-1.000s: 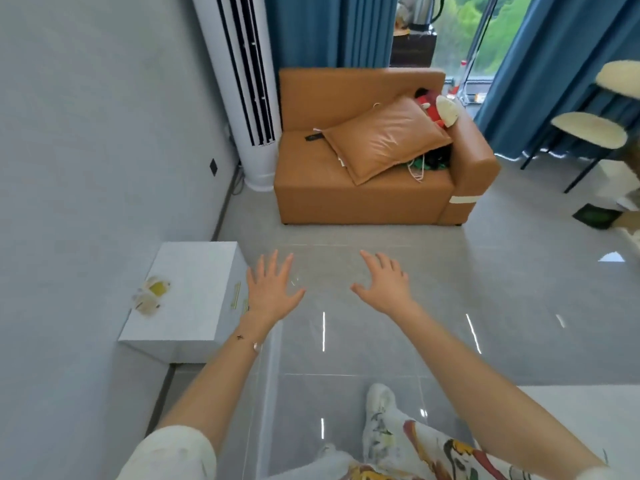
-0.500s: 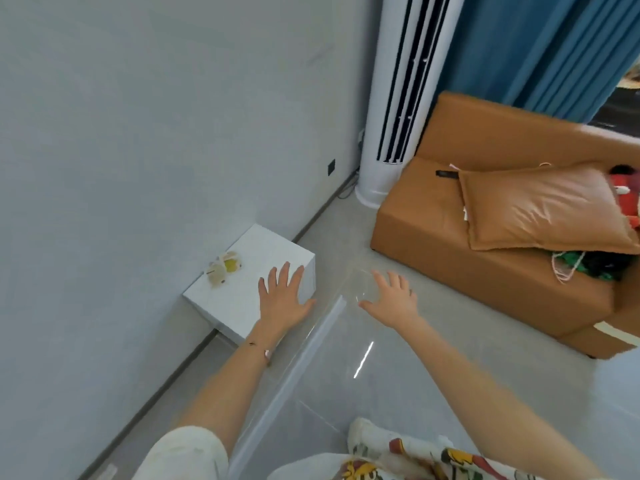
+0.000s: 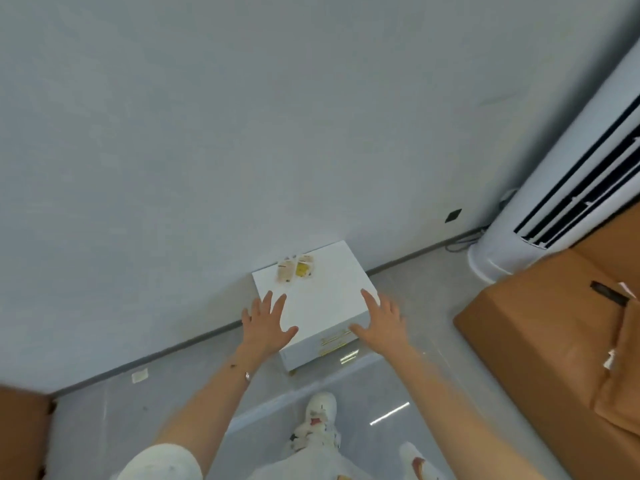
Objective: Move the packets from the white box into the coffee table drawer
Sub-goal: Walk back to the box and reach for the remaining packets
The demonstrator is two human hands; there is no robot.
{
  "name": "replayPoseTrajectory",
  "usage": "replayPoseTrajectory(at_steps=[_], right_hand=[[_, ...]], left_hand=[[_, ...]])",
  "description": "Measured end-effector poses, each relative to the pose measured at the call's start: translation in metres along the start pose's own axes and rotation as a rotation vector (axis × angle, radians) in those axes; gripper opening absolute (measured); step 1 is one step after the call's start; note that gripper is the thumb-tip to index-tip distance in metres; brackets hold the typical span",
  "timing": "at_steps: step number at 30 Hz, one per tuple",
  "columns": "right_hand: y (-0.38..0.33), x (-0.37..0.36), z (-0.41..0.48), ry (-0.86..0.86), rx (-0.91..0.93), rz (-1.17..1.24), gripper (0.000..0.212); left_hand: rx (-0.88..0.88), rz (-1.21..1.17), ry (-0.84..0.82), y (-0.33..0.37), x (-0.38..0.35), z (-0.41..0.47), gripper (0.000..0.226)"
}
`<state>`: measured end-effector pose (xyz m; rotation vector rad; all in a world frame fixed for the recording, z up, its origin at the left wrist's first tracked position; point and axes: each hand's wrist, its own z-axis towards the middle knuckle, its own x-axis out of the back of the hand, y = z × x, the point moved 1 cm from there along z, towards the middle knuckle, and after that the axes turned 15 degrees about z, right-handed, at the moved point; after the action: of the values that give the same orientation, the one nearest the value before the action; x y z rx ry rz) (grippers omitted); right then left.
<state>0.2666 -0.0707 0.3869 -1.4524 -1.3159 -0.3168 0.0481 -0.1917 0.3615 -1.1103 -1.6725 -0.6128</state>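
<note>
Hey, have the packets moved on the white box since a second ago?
No. The packets lie by the white box's edge nearest the wall, as before.

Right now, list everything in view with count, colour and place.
box: one, white, on floor against wall
packets: two, beige and yellow, far left corner of box top
handles: two, gold, box front
air conditioner: one, white, right, by wall
sofa: one, brown, right
remote: one, black, on sofa
socket: one, black, low on wall
shoes: two, white patterned, bottom
left hand: one, spread, over box's near left corner
right hand: one, spread, over box's near right edge
</note>
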Motion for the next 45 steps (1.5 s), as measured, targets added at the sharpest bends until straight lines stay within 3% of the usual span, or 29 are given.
replayPoseTrajectory(at_steps=[5, 18, 25, 31, 36, 40, 45], right_hand=[[0.005, -0.005, 0.055, -0.057, -0.031, 0.001, 0.083], [-0.004, 0.003, 0.2, -0.122, -0.315, 0.311, 0.079], [-0.004, -0.07, 0.307, -0.236, -0.499, 0.461, 0.078], [0.01, -0.159, 0.411, -0.22, -0.555, 0.695, 0.077], [0.02, -0.218, 0.473, -0.237, -0.347, 0.428, 0.082], [0.016, -0.244, 0.508, -0.205, -0.281, 0.406, 0.086], [0.018, -0.277, 0.531, -0.229, -0.239, 0.221, 0.094]], left_hand=[[0.019, 0.033, -0.092, -0.008, -0.014, 0.053, 0.081], [0.069, -0.102, -0.232, -0.028, -0.017, 0.187, 0.079], [0.147, -0.071, -0.348, -0.054, -0.074, 0.262, 0.076], [0.326, -0.45, -0.358, -0.04, -0.162, 0.342, 0.074], [0.485, -0.518, -0.217, -0.023, -0.218, 0.38, 0.07], [0.585, -0.559, -0.028, -0.014, -0.234, 0.41, 0.064], [0.649, -0.619, -0.042, -0.002, -0.252, 0.452, 0.074]])
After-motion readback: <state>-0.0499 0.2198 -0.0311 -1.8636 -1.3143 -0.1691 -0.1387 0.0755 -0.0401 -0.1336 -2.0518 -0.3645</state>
